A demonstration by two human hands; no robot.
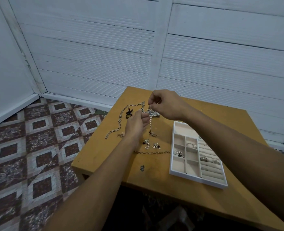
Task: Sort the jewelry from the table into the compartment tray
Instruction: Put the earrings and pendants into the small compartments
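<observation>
white plank wall [104, 47] and patterned floor tiles [38, 147] surround a small yellow-brown table [204, 194]. above its far middle, a pale beaded strand [150, 124] hangs straight down, pinched at its top end between the thumb and fingertips of the right hand [166, 104]; its lower end, with a dark bead and small charms, reaches the tabletop or just above it, which one cannot be told. the left hand [136, 124] lies released just left of the strand, fingers relaxed and palm turned inward; whether it touches the beads is unclear. behind the strand sits an ornate silver piece [153, 113]. further left, a long silver link chain [120, 119] curves across the table, with a black ribbon bow [129, 112] inside its bend. nearer the person lie two small silver charm earrings [146, 143] and, just beyond them, a gold-toned chain bracelet [152, 152], then a drawn hash mark [142, 168]. on the right stands the white compartment tray [196, 178]; one left cell holds a pearl bracelet [178, 153], and rings [209, 160] sit in the ridged rolls on its right side.
</observation>
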